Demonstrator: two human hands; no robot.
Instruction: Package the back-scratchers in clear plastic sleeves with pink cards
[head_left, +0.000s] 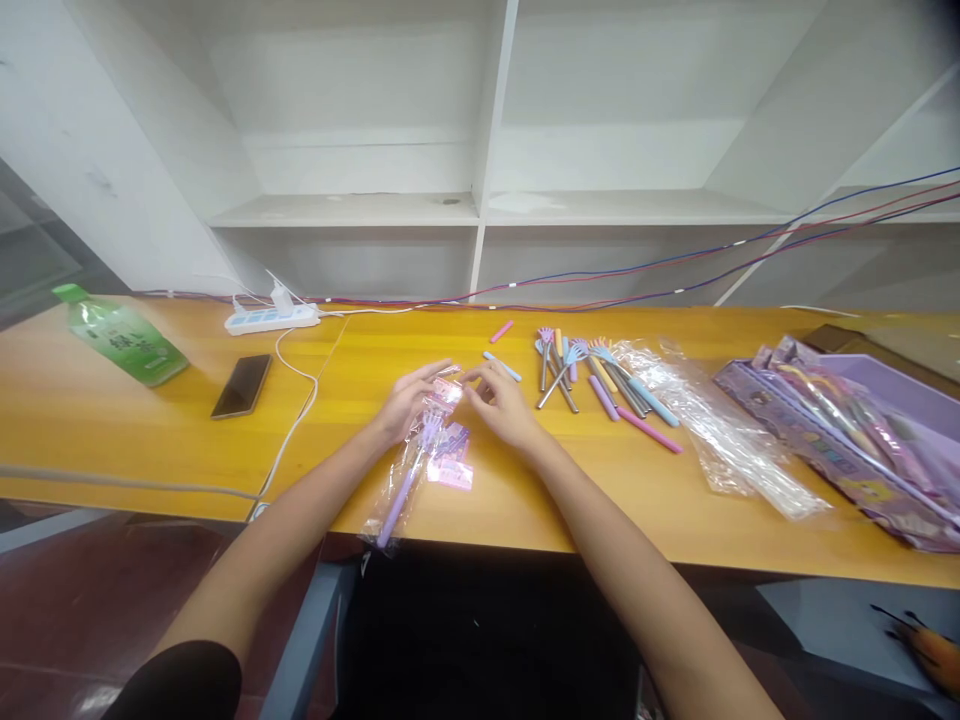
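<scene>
A clear plastic bag (414, 458) holding a purple back scratcher (400, 500) lies at the table's front, its lower end by the edge. At the bag's top, my left hand (407, 405) has the plastic between thumb and long, nearly straight fingers. My right hand (504, 402) is curled opposite, thumb and forefinger at the right edge of a pink card (445, 395) at the bag's top; the exact contact is small and blurred. Beside the bag, more pink and purple cards (451, 473) lie on the wood.
Several loose back scratchers (574, 365) and coloured tubes (649, 430) lie to the right. Beyond are clear plastic bags (720, 440) and a purple box (832, 450) of packed ones. Leftward are a phone (241, 386), green bottle (124, 338), power strip (271, 319) and white cable (296, 425).
</scene>
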